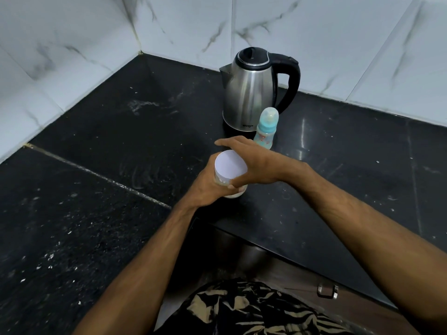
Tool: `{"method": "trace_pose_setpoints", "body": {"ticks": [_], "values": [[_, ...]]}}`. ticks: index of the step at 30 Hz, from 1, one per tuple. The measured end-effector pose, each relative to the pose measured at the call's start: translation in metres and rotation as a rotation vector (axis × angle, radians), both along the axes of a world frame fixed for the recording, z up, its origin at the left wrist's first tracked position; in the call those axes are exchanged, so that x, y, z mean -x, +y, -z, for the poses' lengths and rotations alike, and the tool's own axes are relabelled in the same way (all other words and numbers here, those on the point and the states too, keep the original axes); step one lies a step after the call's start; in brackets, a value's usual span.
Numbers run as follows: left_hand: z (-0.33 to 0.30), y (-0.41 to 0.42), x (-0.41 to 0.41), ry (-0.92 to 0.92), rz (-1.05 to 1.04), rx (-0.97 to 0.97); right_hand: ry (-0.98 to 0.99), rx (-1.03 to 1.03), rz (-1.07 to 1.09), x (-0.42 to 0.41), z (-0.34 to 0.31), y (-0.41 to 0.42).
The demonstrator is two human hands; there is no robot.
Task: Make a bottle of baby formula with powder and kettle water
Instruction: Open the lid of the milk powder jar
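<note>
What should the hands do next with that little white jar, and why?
Probably twist the lid off. The left hand grips the jar from below, the right hand wraps round its lid, and the lid looks still on. The baby bottle beside the kettle still wears its cap, so no powder can go in yet.

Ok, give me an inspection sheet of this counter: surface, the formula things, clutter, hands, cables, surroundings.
Surface: black stone counter, dusty, with white smears and specks.
Job's things: steel kettle, lid closed, near the corner; baby bottle upright in front of it, teat on; white-lidded powder jar at the counter edge.
Clutter: nothing seen.
Hands: left hand grips the jar's side; right hand wraps its lid.
Cables: nothing seen.
Surroundings: marbled white wall tiles; drawer handle below the counter.
</note>
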State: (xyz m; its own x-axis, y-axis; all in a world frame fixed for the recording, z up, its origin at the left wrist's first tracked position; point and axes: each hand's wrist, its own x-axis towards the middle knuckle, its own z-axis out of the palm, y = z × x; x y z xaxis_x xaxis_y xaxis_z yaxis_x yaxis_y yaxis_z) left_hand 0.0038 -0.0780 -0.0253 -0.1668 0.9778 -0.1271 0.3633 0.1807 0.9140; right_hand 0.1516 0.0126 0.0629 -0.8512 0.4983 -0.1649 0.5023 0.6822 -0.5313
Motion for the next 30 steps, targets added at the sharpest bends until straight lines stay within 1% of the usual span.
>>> {"method": "trace_pose_setpoints", "body": {"ticks": [2, 5, 6, 7, 10, 11, 13, 16, 18, 21, 23, 25, 27, 29, 30], "values": [[0.002, 0.000, 0.001, -0.016, 0.004, 0.003, 0.003, -0.083, 0.061, -0.001, 0.001, -0.002], [0.005, -0.001, 0.002, -0.041, -0.011, 0.016, -0.043, -0.338, 0.113, 0.003, 0.004, -0.008], [0.006, 0.000, 0.001, -0.038, -0.014, 0.016, -0.041, -0.381, 0.103, 0.004, 0.004, -0.011], [0.004, 0.000, 0.000, -0.033, -0.017, 0.017, -0.034, -0.377, 0.084, 0.005, 0.003, -0.012], [0.002, 0.003, -0.003, -0.027, -0.016, -0.002, -0.017, -0.211, 0.008, 0.004, 0.000, -0.010], [0.002, 0.003, -0.003, -0.030, -0.011, -0.009, -0.008, -0.188, 0.009, 0.003, 0.000, -0.010], [0.003, 0.002, -0.001, -0.040, -0.010, -0.003, 0.000, -0.266, 0.081, 0.001, 0.001, -0.011], [0.005, -0.001, 0.001, -0.051, -0.005, 0.019, -0.060, -0.408, 0.153, 0.004, 0.003, -0.016], [0.005, 0.000, -0.001, -0.044, -0.002, 0.010, -0.072, -0.386, 0.129, 0.006, 0.004, -0.017], [0.003, 0.004, -0.002, -0.033, -0.016, 0.025, -0.047, -0.269, 0.059, 0.004, 0.003, -0.015], [0.006, 0.003, 0.000, -0.029, -0.002, 0.020, -0.058, -0.229, 0.060, 0.001, 0.000, -0.013], [0.007, 0.001, 0.001, -0.032, 0.005, 0.034, -0.087, -0.268, 0.127, 0.001, -0.001, -0.013], [0.006, 0.000, 0.002, -0.037, 0.000, 0.042, -0.112, -0.360, 0.195, 0.004, 0.000, -0.016], [0.007, 0.003, 0.001, -0.026, 0.002, 0.051, -0.109, -0.394, 0.199, 0.007, 0.003, -0.020], [0.007, 0.005, 0.000, -0.008, 0.005, 0.051, -0.103, -0.369, 0.172, 0.007, 0.004, -0.021]]}}
